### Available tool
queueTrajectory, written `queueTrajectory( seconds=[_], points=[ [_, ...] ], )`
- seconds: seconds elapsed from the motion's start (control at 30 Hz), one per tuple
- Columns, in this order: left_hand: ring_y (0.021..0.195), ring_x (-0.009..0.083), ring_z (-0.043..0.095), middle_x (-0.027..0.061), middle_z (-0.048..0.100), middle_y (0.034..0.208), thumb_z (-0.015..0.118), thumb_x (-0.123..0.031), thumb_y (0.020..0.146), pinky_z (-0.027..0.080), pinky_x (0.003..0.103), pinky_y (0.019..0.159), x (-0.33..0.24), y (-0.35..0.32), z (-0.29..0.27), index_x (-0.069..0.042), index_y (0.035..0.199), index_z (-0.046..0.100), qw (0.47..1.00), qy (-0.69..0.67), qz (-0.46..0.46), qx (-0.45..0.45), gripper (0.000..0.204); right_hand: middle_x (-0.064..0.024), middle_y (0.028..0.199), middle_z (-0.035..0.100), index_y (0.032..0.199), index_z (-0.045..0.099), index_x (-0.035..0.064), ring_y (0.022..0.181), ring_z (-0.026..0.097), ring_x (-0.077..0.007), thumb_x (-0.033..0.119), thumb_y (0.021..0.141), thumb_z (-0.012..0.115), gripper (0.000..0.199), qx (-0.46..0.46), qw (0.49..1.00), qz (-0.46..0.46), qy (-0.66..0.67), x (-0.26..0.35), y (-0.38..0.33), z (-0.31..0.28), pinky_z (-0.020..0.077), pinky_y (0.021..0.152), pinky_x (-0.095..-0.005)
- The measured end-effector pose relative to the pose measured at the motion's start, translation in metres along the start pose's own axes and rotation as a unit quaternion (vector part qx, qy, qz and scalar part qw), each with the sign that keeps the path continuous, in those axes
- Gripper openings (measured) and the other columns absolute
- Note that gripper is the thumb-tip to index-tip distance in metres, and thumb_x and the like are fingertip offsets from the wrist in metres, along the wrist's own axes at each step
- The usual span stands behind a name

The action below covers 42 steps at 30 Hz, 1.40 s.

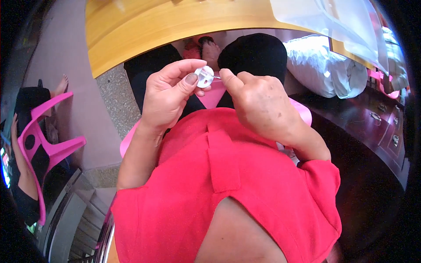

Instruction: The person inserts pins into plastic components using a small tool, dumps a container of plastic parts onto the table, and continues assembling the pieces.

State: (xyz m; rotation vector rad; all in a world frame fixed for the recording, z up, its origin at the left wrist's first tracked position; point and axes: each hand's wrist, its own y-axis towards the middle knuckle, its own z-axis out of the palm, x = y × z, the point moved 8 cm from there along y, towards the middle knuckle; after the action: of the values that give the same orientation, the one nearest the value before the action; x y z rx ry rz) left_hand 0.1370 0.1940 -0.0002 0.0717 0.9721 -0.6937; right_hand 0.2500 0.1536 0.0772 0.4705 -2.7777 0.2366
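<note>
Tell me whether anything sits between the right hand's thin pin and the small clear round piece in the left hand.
Nothing visible does. The left hand pinches the clear round piece at its edge, and the thin pin from the right hand already meets its right side; no finger covers that spot.
</note>
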Motion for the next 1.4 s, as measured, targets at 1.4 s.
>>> queueTrajectory(
  seconds=[1.4],
  points=[
    [0.065,0.0060,0.055,0.0038,0.065,0.080,0.057,-0.006,0.090,0.045,0.019,0.057,0.005,-0.004,-0.006,0.002,0.105,0.065,0.986,0.155,-0.037,-0.041,0.019,-0.0123,0.063,0.058,0.070,0.060,-0.0011,0.054,0.059,-0.0197,0.016,0.071,0.055,0.018,0.008,0.957,-0.208,-0.203,0.034,0.010,0.014,0.0434,0.043,-0.0324]
  ],
)
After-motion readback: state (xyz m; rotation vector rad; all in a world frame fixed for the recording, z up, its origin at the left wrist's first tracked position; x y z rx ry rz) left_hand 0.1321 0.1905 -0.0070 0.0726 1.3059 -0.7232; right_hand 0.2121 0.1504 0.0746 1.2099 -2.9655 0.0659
